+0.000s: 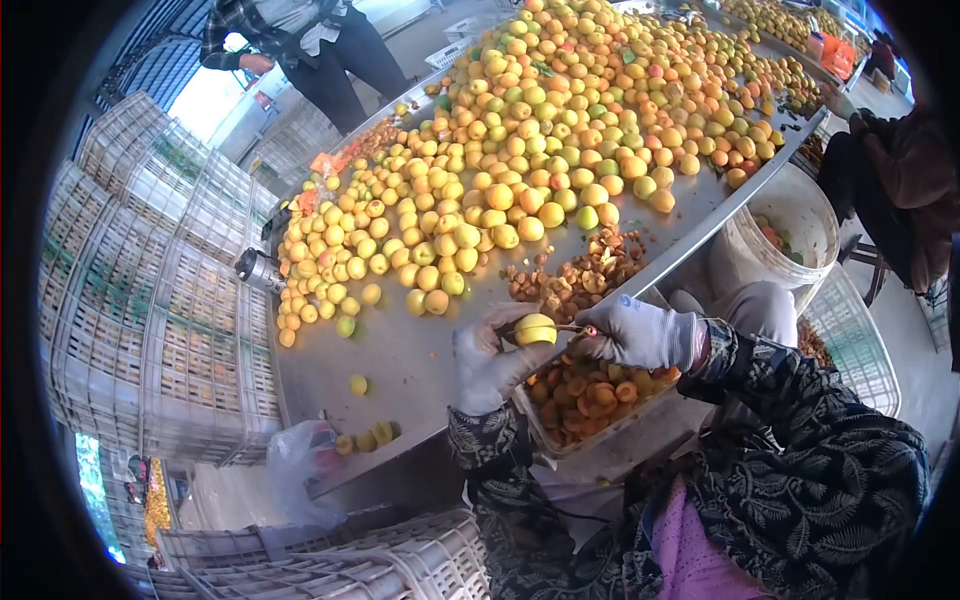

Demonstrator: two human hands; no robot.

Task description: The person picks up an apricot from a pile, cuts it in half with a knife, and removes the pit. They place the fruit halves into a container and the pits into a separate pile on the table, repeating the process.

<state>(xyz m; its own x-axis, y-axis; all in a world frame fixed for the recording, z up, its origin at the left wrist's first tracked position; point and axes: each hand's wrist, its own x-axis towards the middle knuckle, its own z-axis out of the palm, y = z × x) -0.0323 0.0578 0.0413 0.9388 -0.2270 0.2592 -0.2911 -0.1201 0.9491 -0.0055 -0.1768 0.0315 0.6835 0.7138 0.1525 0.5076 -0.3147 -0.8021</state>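
Note:
My left hand (484, 362), in a pale glove, is closed around a yellow apricot (536, 330) near the table's front edge. A dark line runs across the fruit. In my gloved right hand (640, 332) is a thin small-bladed tool (568, 328), its tip at the apricot's right side; the exact blade shape is too small to tell. Just below both hands, a basket (552, 448) holds many orange apricot halves (596, 396). Beyond my right hand lies a heap of brown pits and scraps (592, 270) on the metal table (330, 382).
A large pile of whole apricots (540, 130) covers much of the table. Stacked plastic crates (150, 290) stand on the left, with more crates (400, 560) in front. A white bucket (785, 225) stands at right. One person (310, 45) stands opposite; another (905, 180) is at right.

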